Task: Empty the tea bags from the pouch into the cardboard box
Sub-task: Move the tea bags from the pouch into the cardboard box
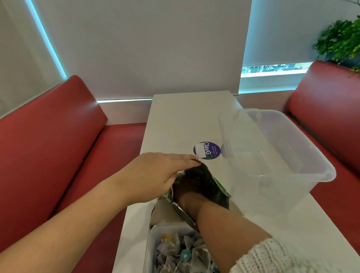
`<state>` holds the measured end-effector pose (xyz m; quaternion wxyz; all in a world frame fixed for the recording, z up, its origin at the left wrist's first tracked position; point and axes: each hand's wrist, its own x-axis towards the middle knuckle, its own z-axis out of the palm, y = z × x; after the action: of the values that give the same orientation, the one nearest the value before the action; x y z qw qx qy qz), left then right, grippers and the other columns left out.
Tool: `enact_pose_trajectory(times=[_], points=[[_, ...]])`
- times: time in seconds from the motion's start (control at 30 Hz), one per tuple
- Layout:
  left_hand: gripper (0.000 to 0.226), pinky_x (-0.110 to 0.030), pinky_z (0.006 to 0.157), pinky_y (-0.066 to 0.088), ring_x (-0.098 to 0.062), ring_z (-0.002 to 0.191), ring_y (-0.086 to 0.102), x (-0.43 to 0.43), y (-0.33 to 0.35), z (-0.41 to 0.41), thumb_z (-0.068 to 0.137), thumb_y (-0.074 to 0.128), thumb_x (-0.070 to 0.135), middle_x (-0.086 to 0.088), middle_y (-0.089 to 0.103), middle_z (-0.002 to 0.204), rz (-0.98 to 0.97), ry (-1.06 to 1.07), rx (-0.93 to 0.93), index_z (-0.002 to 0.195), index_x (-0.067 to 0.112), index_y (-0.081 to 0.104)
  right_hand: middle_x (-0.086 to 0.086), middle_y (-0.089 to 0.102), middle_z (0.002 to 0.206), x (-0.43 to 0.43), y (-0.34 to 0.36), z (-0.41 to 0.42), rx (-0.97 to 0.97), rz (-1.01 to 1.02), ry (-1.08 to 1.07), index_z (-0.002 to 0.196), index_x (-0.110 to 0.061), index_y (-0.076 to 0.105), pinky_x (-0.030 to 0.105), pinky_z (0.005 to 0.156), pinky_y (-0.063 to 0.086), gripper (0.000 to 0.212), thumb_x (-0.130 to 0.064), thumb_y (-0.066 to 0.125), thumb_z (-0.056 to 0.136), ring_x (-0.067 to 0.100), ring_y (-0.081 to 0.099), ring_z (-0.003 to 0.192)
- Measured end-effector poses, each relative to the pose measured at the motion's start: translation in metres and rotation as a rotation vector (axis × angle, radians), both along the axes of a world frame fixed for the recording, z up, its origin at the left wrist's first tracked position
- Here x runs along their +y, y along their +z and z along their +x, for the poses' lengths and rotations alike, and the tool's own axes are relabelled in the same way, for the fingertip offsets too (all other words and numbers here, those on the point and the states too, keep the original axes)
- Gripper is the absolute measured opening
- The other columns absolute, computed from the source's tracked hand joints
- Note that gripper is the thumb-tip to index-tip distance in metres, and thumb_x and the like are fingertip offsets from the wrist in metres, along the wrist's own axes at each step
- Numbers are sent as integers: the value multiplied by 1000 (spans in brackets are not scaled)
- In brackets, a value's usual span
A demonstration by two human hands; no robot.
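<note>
- Box (148, 261): nearest, at the table's (176, 118) near end. It holds a heap of tea bags (178, 257) with teal tags and loose strings.
- Right hand (189, 201): reaches over the box and into the pouch. Its fingers are lost in the dark interior, so it cannot be told whether they are apart or closed on anything.
- Pouch (205, 181): lies just beyond the box, mouth tilted toward it, silver lining showing at the lip. Any bags left inside are hidden.
- Left hand (156, 173): fingers together and nearly straight over the pouch's upper lip, thumb at the rim, apparently pinching the lip open.
- Sticker (207, 150): purple, on the table just past the left fingertips.
- Bin (314, 168): clear plastic, at the far right beside the pouch.
- Risks, as judged:
  - The knit sleeve (272, 270) hangs above the heap and could snag strings and drag bags out.
  - A slack left pinch could let the mouth fold shut or drop.
  - Bags drawn out could miss the box and fall onto the table.
</note>
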<state>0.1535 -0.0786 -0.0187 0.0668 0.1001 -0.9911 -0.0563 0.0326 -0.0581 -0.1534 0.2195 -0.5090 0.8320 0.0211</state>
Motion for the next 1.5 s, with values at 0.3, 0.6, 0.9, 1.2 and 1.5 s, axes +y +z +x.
enact_pose_trajectory(times=[0.3, 0.6, 0.9, 1.2, 1.5], points=[[56, -22, 98, 41, 0, 125, 46, -3, -4, -2, 94, 39, 17, 28, 30, 148, -63, -2, 39, 141, 44, 32, 17, 46, 138, 0, 34, 1, 61, -142, 45, 137, -12, 40, 41, 107, 34, 44, -25, 49, 96, 33, 46, 123], [56, -25, 83, 45, -9, 113, 58, -10, -21, -12, 94, 39, 16, 31, 24, 150, -127, 81, -26, 142, 44, 30, 9, 57, 108, 118, 63, 0, 45, -656, 269, 108, -13, 67, 40, 83, 48, 31, 0, 59, 81, 31, 53, 93], [56, -28, 84, 45, -9, 121, 52, -10, -24, -13, 93, 40, 12, 27, 28, 150, -140, 108, 16, 141, 41, 34, -2, 56, 109, 203, 57, 15, -59, -790, 415, 105, -20, 63, 24, 79, 47, 25, -16, 49, 84, 15, 53, 97], [53, -30, 87, 48, -12, 122, 53, -4, -22, -12, 94, 43, 13, 23, 32, 150, -125, 88, 45, 141, 37, 38, 3, 56, 116, 194, -9, 0, 130, -411, 411, 109, -18, 65, 36, 85, 51, 24, -17, 59, 86, 24, 51, 106], [52, -29, 88, 46, -11, 124, 51, -3, -20, -8, 95, 41, 13, 22, 32, 150, -123, 79, 73, 142, 37, 36, -6, 42, 144, 206, 35, -11, 63, -119, 473, 143, -35, 33, 40, 106, 37, 51, -34, 42, 94, 23, 37, 129]])
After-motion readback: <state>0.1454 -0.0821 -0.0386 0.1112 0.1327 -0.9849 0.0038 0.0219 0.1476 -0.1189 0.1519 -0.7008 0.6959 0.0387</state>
